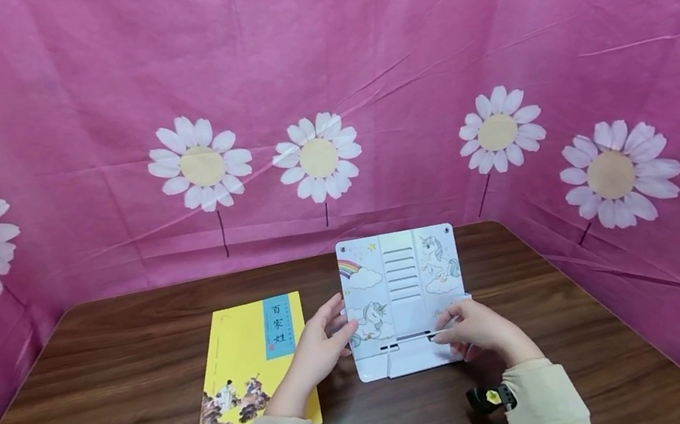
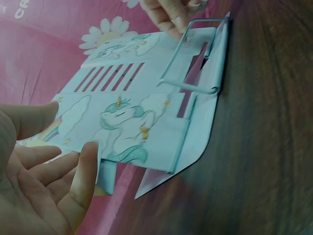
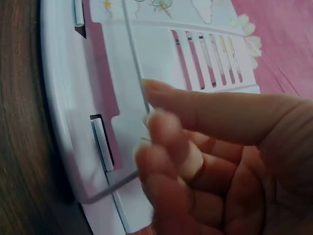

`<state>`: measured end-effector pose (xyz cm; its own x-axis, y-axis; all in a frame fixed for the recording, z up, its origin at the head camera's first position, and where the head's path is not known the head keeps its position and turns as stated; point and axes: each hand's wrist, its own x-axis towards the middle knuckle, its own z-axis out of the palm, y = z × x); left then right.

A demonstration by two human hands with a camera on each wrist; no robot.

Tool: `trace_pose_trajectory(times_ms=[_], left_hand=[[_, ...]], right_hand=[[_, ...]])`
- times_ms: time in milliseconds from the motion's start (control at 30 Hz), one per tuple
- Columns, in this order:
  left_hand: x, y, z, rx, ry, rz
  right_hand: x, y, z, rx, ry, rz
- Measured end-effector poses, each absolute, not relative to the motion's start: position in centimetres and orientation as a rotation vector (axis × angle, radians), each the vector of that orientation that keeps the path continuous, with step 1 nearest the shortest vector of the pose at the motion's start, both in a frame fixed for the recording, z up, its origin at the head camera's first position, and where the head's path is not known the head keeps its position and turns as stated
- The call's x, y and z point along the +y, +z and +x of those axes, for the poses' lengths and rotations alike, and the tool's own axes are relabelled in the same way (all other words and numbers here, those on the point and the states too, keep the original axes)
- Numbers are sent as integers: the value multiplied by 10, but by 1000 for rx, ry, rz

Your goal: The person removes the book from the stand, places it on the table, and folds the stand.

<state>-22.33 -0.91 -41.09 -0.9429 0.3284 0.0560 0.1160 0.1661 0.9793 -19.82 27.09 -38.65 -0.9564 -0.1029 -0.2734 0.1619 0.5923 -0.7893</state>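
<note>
A white metal book stand printed with unicorns, a rainbow and clouds stands tilted back on the table. Slots run down the middle of its back panel. Along its lower front is a wire page holder. My right hand is at the lower right of the stand, thumb and fingertips pinching the wire's corner. At the left edge of the panel is my left hand, its fingers spread and loosely bent. Its fingertips are right at the edge in the left wrist view.
A yellow book with a blue title label lies flat on the dark wooden table, left of the stand and close to my left forearm. Pink cloth with daisies hangs behind the table. Each wrist wears a black strap device.
</note>
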Motion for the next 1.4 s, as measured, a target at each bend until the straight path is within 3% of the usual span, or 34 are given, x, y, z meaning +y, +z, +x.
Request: trace_pose_trajectory(times_ms=[333, 1400], left_hand=[[-8, -415, -226, 2293, 1852, 411], [-8, -414, -226, 2434, 1799, 339]], right_hand=[[265, -390, -202, 2470, -1325, -46], [262, -392, -202, 2610, -1271, 58]])
